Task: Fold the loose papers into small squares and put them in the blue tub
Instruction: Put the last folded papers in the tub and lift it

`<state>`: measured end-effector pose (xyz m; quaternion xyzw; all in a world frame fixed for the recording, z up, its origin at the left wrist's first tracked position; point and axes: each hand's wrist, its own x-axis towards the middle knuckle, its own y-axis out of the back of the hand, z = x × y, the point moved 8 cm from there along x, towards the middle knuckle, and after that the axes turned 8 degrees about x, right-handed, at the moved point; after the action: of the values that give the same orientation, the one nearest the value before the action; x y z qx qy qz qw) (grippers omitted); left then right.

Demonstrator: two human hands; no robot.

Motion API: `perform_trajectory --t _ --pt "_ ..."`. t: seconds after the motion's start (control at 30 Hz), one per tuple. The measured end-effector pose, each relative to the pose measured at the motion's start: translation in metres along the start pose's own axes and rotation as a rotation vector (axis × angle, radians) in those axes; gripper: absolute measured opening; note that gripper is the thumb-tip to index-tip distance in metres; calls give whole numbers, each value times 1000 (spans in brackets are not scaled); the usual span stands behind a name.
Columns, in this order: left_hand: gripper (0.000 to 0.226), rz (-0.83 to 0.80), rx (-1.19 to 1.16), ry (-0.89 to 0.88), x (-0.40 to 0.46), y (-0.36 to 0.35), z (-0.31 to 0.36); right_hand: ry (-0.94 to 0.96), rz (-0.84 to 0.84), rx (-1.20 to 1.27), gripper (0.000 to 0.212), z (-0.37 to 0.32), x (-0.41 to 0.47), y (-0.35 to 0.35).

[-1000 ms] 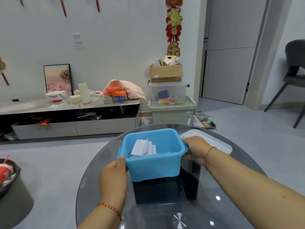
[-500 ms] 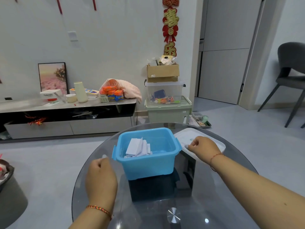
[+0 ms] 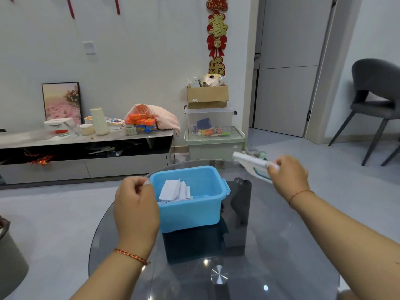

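The blue tub (image 3: 190,200) stands on the round glass table (image 3: 270,245), toward its far side. Inside the tub, against its left wall, lies a small heap of folded white papers (image 3: 175,190). The left hand (image 3: 136,204) hangs just left of the tub, by its rim, with its fingers curled in loosely; whether it holds anything cannot be told. The right hand (image 3: 287,174) is raised to the right of the tub and above the table, its fingers and thumb curled round the edge of a white lid (image 3: 253,164), which tilts up off the glass. Beyond the tub, against the wall, a cardboard box (image 3: 207,96) sits on stacked storage bins (image 3: 211,131). A grey chair (image 3: 376,100) stands far right of the tub.
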<state>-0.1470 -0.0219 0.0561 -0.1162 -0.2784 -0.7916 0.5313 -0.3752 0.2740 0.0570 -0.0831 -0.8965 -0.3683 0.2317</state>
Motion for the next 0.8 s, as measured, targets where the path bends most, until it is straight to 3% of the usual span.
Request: perform_trajectory --t 0.1,0.23,0.3,0.43,0.57,0.67,0.8 --pt "14 -79 -12 -16 5 -12 17 50 116 181 22 -27 6 48" --pt "12 -213 15 -53 8 -27 39 149 289 286 32 -64 13 107" --pt "13 -308 11 -87 9 -33 49 138 213 383 39 -80 21 113" --pt "30 -556 -5 -84 9 -45 60 -24 -134 701 40 -100 19 67" --pt "32 -410 181 -90 27 -30 53 -311 -392 1028 33 -111 -2 12" --pt "35 -353 282 40 48 -25 26 -352 -458 930 23 -106 -18 -25" --pt "31 -423 457 71 61 -36 4 -271 -431 591 37 -87 -27 -72"
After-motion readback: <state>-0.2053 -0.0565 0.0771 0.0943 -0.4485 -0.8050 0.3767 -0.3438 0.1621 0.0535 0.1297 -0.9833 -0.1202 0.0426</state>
